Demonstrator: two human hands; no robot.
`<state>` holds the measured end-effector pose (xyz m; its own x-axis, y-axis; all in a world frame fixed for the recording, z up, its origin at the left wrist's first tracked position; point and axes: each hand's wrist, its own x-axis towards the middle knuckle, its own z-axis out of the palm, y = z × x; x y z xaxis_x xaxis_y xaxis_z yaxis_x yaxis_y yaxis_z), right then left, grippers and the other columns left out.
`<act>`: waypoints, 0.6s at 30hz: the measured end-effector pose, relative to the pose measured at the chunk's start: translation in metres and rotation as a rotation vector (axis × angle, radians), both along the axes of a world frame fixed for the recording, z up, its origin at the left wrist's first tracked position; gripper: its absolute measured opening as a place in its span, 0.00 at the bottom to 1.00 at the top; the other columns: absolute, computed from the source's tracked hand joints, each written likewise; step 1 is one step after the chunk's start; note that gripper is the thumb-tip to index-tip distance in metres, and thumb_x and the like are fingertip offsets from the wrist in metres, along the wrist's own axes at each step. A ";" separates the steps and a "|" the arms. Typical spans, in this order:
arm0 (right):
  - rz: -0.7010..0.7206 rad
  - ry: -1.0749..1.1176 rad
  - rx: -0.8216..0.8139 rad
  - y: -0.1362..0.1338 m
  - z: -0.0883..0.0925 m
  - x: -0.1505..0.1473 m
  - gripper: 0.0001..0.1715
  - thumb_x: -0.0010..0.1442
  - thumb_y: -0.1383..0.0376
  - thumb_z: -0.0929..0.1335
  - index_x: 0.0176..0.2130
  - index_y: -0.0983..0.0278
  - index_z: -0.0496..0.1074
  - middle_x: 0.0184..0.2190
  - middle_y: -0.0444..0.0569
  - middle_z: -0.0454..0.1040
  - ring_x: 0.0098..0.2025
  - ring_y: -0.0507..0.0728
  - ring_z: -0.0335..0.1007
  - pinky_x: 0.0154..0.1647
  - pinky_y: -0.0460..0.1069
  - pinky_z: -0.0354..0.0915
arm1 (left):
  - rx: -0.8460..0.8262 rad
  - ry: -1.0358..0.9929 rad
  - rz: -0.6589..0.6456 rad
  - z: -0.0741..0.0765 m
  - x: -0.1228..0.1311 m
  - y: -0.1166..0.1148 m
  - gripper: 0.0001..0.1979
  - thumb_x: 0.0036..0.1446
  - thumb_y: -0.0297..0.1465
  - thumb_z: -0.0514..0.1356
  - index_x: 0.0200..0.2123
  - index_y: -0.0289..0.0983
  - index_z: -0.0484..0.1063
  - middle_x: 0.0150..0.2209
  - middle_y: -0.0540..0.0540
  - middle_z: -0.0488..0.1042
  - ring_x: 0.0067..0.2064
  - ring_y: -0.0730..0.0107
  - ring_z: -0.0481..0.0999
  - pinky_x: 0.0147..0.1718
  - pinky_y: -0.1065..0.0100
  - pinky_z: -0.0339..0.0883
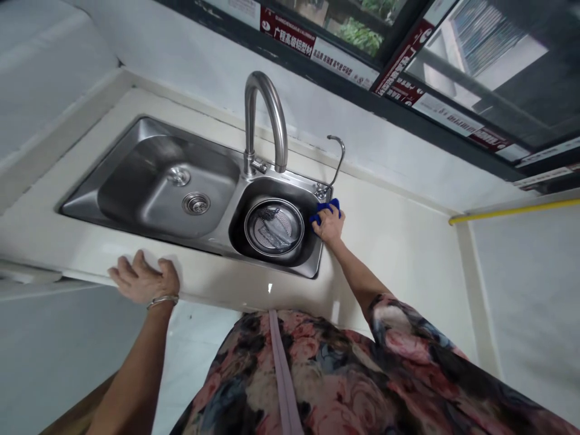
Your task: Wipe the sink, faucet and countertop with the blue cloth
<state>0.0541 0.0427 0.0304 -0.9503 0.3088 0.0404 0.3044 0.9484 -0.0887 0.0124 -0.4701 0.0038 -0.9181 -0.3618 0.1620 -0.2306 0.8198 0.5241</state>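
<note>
My right hand [328,225] grips a blue cloth [324,209] and presses it on the cream countertop beside the back right corner of a stainless steel double sink [149,181]. A round mesh strainer basket [273,227] sits in the smaller right basin, close to that hand. My left hand [142,278] lies spread over the front edge of the countertop [272,290], holding nothing, with a metal bangle [162,301] on its wrist. The larger left basin shows a drain [196,203] and a round overflow fitting [178,176].
A curved steel faucet [265,115] rises behind the sink, with a thin spray tap [338,158] to its right. Behind them stand a white wall and a dark-framed window with printed stickers [315,42]. A yellow rail [512,211] runs along the right. My floral apron [290,374] fills the bottom.
</note>
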 end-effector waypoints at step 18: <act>-0.102 0.174 -0.170 -0.008 -0.018 0.279 0.25 0.65 0.57 0.63 0.57 0.55 0.78 0.61 0.53 0.77 0.69 0.68 0.66 0.73 0.68 0.59 | -0.027 0.015 -0.050 0.002 -0.001 0.002 0.43 0.58 0.46 0.59 0.70 0.24 0.63 0.74 0.21 0.56 0.77 0.20 0.47 0.71 0.27 0.43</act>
